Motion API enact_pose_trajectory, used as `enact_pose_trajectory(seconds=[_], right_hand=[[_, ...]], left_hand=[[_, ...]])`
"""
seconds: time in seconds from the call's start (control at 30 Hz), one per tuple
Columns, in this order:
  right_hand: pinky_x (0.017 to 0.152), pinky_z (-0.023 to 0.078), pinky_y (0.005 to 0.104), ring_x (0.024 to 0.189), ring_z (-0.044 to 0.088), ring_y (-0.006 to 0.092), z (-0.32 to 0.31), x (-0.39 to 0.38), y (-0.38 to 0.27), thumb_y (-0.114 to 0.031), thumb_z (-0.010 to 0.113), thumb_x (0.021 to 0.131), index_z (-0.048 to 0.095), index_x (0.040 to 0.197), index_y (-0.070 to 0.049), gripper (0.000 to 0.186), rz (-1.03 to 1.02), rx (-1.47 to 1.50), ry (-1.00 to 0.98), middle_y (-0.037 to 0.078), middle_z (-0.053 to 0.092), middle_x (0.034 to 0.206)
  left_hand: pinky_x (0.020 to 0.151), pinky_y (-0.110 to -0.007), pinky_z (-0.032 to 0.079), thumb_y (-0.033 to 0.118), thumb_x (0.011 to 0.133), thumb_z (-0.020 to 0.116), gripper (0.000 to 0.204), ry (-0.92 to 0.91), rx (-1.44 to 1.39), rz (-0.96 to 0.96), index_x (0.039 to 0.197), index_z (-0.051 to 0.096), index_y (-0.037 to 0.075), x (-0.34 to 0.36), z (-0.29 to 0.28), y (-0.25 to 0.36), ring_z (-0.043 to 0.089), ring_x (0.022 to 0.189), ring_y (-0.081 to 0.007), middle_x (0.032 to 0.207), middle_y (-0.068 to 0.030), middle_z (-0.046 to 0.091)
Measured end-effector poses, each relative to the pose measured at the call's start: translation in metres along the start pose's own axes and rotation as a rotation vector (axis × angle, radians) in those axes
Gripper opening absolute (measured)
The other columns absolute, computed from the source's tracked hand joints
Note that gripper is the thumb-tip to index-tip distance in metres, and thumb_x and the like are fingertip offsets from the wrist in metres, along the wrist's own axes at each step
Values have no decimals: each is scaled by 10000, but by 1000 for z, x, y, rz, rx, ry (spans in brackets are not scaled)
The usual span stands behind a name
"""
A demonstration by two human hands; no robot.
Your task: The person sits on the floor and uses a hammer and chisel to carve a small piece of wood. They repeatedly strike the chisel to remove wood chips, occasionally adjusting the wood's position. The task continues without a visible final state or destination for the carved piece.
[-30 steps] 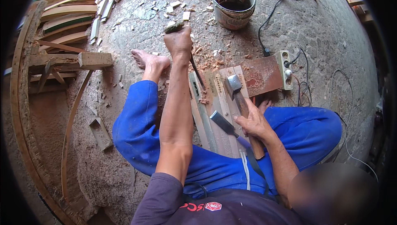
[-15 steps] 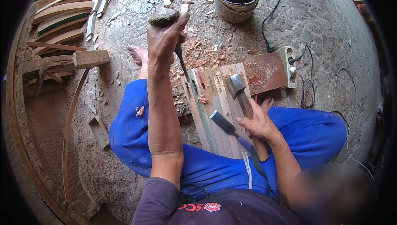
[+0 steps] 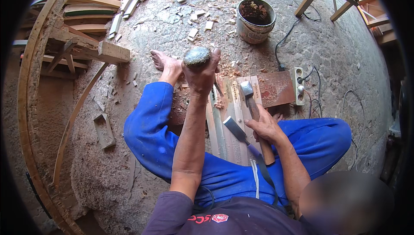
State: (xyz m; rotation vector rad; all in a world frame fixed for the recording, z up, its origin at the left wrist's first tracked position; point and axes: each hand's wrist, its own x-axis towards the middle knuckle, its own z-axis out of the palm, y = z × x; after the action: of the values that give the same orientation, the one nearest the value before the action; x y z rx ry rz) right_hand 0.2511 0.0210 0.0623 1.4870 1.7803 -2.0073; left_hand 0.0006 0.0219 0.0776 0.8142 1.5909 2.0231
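My left hand (image 3: pixel 201 76) is closed around the handle of a chisel (image 3: pixel 197 56), its battered round butt turned up toward me. The blade is mostly hidden by the hand; part of a dark shaft shows over the wooden strips (image 3: pixel 235 101). These strips lie side by side between my legs, with slots cut in some and shavings on top. In my right hand (image 3: pixel 264 128) is a hammer (image 3: pixel 252 103), gripped by its wooden handle, with the metal head resting over or just above the strips. A second, wide chisel (image 3: pixel 235 129) with a purple handle lies on the strips beside it.
A reddish-brown board (image 3: pixel 276 89) lies under the strips' far end, beside a power strip (image 3: pixel 298 86) with plugged cables. Beyond stands a dirty bucket (image 3: pixel 255 28). Wood offcuts (image 3: pixel 192 32) litter the floor. Curved wooden pieces (image 3: pixel 92 10) and a timber frame (image 3: pixel 114 52) are on the left.
My left hand with its chisel has shifted right and nearer, its butt now turned more toward me. The hammer stays about where it was over the strips. The whole view has shifted somewhat.
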Motion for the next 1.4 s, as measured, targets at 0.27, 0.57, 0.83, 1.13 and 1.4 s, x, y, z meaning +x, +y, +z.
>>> enact_pose_trajectory(seconds=[0.27,0.57,0.83,1.13,1.4], right_hand=[[465,497,305,520,584,141,1,0,5,-218,698,906,403,1482,-58,667,-50,-7,6,46,589,776],[458,493,267,520,555,93,-9,-24,-46,-112,704,907,352,1535,-58,722,-217,349,7,5,564,761],[628,573,399,682,679,261,-21,-82,-143,-50,687,907,304,1564,-62,761,-1054,-442,400,112,652,861],[779,567,533,895,701,464,-12,-42,-95,-99,616,909,315,1535,-64,695,-885,-791,237,280,690,959],[642,519,330,664,594,200,-28,-169,-217,-128,694,957,318,1530,-2,697,-1340,-113,693,123,622,820]], left_hand=[[521,-295,470,111,895,762,222,-25,140,54,721,658,19,0,-17,-17,606,519,-110,601,-9,652],[630,-346,536,158,850,794,195,-209,384,217,810,667,16,-15,14,-14,677,612,-189,689,-75,698],[689,-399,527,249,852,801,238,-60,572,391,905,667,59,-40,2,-22,689,688,-285,756,-58,697],[722,-385,541,79,847,753,144,-104,326,381,975,693,52,-64,1,-24,690,790,-215,867,-68,716],[707,-342,560,172,833,829,218,-238,356,83,920,696,23,-68,-17,-30,696,730,-198,821,-98,723]])
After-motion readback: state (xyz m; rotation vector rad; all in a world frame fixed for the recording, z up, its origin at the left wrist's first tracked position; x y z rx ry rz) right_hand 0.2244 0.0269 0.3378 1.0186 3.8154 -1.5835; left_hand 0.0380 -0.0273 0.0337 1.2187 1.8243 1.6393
